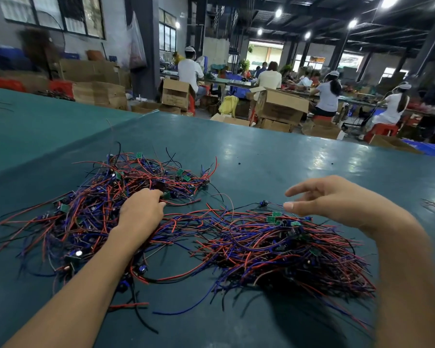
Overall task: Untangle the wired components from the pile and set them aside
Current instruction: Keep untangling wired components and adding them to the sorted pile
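Two hands reach forward: left hand (pixel 141 209) grip pinches the pile (pixel 91 209); right hand (pixel 332 199) grip spread apart.

Big teal-green matte table top (pixel 261 151) with shiny glare patches on the right side. Past its far edge there's a bunch of open brown cardboard boxes (pixel 281 106) on the floor and a crumpled yellow bag (pixel 228 104) between them. Workers in white shirts (pixel 189 71) sit at long benches further back, some on red plastic stools (pixel 381 130). Round ceiling lights (pixel 352 23) overhead, and a dark square pillar (pixel 146 46) on the left.
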`<state>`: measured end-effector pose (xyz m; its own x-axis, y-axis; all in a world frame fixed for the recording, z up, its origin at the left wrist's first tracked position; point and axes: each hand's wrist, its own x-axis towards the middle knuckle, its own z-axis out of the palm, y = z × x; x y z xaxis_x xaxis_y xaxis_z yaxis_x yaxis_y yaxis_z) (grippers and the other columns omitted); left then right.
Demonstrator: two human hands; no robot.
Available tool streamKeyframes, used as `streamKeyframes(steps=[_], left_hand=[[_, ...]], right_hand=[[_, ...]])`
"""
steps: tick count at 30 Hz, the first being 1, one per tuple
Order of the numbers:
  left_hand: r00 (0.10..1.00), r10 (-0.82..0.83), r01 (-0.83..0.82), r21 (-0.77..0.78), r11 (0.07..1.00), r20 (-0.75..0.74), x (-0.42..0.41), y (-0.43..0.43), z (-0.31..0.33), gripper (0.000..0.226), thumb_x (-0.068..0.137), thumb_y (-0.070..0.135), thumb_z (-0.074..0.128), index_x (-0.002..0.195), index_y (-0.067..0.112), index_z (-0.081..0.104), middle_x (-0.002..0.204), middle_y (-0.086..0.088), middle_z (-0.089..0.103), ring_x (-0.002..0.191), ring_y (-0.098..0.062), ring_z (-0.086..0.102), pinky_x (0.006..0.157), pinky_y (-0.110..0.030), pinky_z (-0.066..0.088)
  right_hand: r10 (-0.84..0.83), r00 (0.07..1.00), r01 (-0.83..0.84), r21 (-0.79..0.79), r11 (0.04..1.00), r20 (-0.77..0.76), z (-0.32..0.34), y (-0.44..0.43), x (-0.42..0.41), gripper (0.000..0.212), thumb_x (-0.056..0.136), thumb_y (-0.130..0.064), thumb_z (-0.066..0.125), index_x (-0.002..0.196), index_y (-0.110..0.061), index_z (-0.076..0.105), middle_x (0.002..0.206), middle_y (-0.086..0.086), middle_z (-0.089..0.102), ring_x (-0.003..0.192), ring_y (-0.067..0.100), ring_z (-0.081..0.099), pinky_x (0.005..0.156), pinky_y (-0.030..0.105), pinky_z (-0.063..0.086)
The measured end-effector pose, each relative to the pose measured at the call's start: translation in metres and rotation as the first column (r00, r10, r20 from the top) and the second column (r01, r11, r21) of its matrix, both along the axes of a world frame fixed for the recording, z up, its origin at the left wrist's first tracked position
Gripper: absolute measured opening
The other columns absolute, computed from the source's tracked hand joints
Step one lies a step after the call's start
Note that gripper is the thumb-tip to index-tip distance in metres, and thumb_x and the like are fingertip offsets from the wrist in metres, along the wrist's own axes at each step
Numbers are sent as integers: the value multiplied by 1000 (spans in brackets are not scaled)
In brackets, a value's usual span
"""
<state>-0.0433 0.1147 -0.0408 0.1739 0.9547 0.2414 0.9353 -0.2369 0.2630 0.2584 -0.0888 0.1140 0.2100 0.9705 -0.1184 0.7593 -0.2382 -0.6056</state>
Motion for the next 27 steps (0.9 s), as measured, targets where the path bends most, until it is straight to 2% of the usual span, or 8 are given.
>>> streamKeyframes(steps=[3, 5, 9, 11, 14, 18, 21, 27], left_hand=[[997, 15, -15, 6, 1000, 69, 0, 0, -3, 40, 102, 53, 43, 121, 21, 57, 110, -7, 69, 101, -32, 65, 78, -40, 51], [992, 76, -73, -33, 997, 101, 2, 0, 0, 48, 102, 61, 30, 126, 24, 50, 109, -11, 70, 102, -37, 65, 78, -42, 47], [993, 62, -68, -51, 996, -105, 9, -2, 2, 36, 104, 52, 35, 129, 27, 43, 102, -9, 70, 93, -34, 65, 68, -36, 42], [995, 62, -67, -63, 996, -77, 8, -1, 2, 28, 104, 48, 40, 122, 29, 48, 101, -6, 69, 92, -32, 64, 68, -36, 44], [999, 42, -43, -59, 997, -19, 6, -3, 1, 26, 101, 42, 47, 120, 26, 53, 117, -6, 63, 109, -30, 58, 79, -41, 50], [999, 1, -4, -49, 999, -49, 4, -4, -3, 27, 95, 36, 50, 116, 19, 48, 124, -10, 36, 114, -31, 33, 100, -46, 39], [989, -31, 41, 66, 997, -143, 3, -11, -5, 27, 96, 40, 51, 114, 21, 46, 125, -6, 42, 113, -30, 33, 97, -47, 33], [982, -168, 105, 502, 859, 83, 8, -35, 14, 16, 90, 26, 71, 100, 21, 59, 96, 5, 65, 105, -25, 46, 82, -42, 23]], right_hand=[[28, 999, -28, -33, 999, 24, 0, 4, -9, 47, 73, -54, 79, 114, -32, 71, 99, -4, 76, 95, 11, 70, 90, 32, 48], [45, 998, -42, -59, 997, 52, -3, 8, -13, 42, 80, -50, 78, 116, -31, 70, 97, -2, 77, 93, 11, 71, 90, 32, 50], [74, 992, -63, -104, 993, 100, -9, 14, -20, 44, 82, -53, 76, 119, -31, 68, 98, 0, 76, 93, 12, 70, 93, 33, 52], [81, 990, -72, -80, 994, 117, -9, 17, -26, 43, 82, -52, 76, 118, -29, 69, 99, -1, 75, 93, 12, 70, 91, 32, 52], [62, 993, -67, 45, 997, 99, -10, 21, -30, 37, 85, -49, 75, 115, -28, 71, 100, -2, 74, 95, 12, 70, 95, 36, 53], [64, 997, -70, 143, 987, 45, -12, 24, -34, 27, 87, -44, 75, 108, -28, 73, 91, -4, 76, 89, 12, 72, 91, 37, 56], [45, 999, -50, 220, 974, 28, -14, 25, -35, 19, 86, -42, 76, 98, -27, 75, 84, -6, 76, 86, 12, 72, 85, 34, 58], [73, 997, -63, 341, 938, -17, -16, 28, -41, 12, 89, -39, 74, 89, -28, 76, 77, -6, 76, 80, 11, 73, 79, 32, 58]])
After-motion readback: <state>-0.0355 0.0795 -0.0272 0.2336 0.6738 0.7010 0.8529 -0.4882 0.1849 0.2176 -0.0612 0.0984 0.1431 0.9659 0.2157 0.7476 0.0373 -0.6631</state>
